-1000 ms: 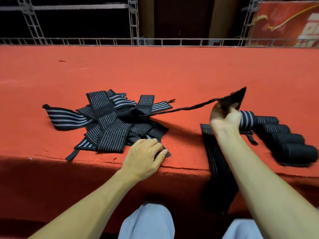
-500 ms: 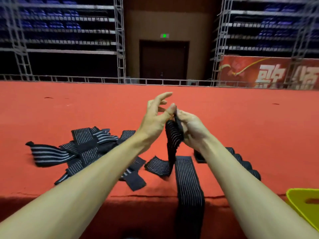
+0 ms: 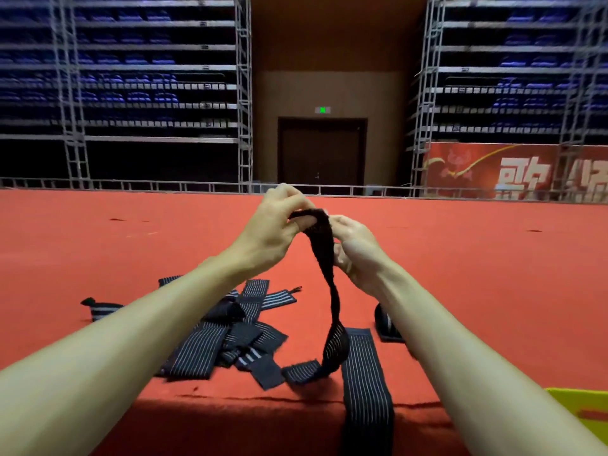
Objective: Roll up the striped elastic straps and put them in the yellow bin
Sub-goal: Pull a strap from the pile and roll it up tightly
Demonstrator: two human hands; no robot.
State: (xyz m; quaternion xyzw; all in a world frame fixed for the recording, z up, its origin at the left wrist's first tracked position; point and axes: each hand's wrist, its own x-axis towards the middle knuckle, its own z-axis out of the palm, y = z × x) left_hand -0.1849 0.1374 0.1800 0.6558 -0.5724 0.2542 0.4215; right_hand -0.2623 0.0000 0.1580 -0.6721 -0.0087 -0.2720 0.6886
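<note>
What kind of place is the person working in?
Probably an indoor arena or sports hall: tiers of blue seats on metal scaffolding, a wide red carpeted platform, and a red banner.

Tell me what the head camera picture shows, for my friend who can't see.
The left hand and right hand pinch the top end of a striped black strap, held up over a red platform with its tail hanging down. A pile of straps lies below on the left, and a yellow bin peeks in at lower right.
</note>
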